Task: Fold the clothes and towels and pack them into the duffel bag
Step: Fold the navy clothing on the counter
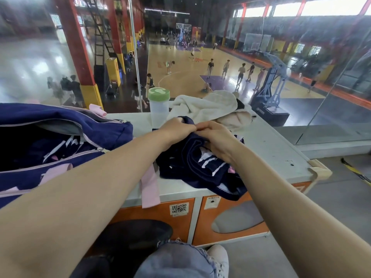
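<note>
both hands, left [176, 129] and right [215, 140], pinch the top edge of a navy garment [200, 167] on the counter [271, 145], beside the open duffel [60, 141]. its white lettering is too crumpled to read. a qr sticker [179, 209] marks the orange cabinet below.

one duffel bag [60, 125], one bottle [159, 106], two towels perhaps [208, 107] (crumpled), one navy garment [200, 167].

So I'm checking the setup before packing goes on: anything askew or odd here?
The navy garment under both hands droops over the locker top's front edge, and the duffel bag's pink strap dangles there.
</note>
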Tool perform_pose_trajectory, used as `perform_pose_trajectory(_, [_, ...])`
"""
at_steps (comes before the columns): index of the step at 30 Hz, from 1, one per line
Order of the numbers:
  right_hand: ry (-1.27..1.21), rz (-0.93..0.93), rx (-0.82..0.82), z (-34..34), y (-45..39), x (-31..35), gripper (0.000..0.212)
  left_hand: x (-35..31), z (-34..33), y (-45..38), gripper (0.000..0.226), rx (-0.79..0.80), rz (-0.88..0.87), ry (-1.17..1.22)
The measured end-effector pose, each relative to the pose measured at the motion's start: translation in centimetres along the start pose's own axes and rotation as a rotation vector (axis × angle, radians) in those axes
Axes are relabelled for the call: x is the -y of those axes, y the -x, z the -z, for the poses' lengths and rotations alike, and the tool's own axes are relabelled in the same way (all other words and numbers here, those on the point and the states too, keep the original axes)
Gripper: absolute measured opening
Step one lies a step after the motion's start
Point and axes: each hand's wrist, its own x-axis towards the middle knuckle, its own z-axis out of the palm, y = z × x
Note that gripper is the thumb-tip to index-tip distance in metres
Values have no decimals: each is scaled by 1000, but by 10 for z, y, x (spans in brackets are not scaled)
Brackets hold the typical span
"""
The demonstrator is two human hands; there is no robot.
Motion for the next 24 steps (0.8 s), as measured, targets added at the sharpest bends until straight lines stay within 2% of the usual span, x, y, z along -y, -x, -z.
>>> perform_pose_trajectory(1, [-99, 1, 8, 4, 2, 2, 19, -4, 1, 1, 5, -24, -49, -12])
perform_pose_trajectory(3, [-284, -14, 24, 13, 4, 8, 26, -13, 5, 2, 10, -100, -155, -109])
perform_pose_trajectory(5, [-226, 14, -20, 22, 2, 21, 33, -24, 6, 3, 16, -172, -258, -208])
perform_pose_trajectory(7, [5, 87, -60, 35, -4, 35, 56, -40, 1, 9, 22, -208, -406, -335])
perform_pose_trajectory(9, [368, 273, -9, 53, -9, 51, 80, -55, -10, 17, 7, -176, -552, -485])
perform_pose_trajectory(11, [814, 434, 112, 67, -11, 64, 80, -63, -21, 22, 9, -139, -639, -611])
perform_pose_trajectory(12, [983, 467, 152, 73, -12, 68, 70, -64, -23, 22, 8, -137, -650, -636])
perform_pose_trajectory(13, [1103, 488, 166, 78, -14, 71, 54, -63, -24, 20, 7, -144, -647, -610])
perform_pose_trajectory(14, [1186, 499, 159, 80, -15, 74, 38, -60, -25, 18, 15, -151, -612, -560])
perform_pose_trajectory(15, [1234, 492, 136, 83, -15, 75, 26, -57, -23, 17, 39, -142, -536, -503])
perform_pose_trajectory(17, [1240, 446, 79, 86, -15, 78, 16, -52, -21, 20, 94, -28, -338, -427])
perform_pose_trajectory(18, [1231, 433, 61, 87, -15, 79, 16, -50, -20, 21, 105, 47, -263, -434])
perform_pose_trajectory(19, [1232, 425, 55, 87, -16, 80, 15, -49, -19, 21, 103, 122, -216, -448])
perform_pose_trajectory(21, [1235, 386, 57, 87, -15, 83, 15, -46, -9, 17, 74, 237, -163, -439])
perform_pose_trajectory(24, [1044, 342, 64, 82, -5, 93, 10, -53, 15, 17, 44, 324, -92, -381])
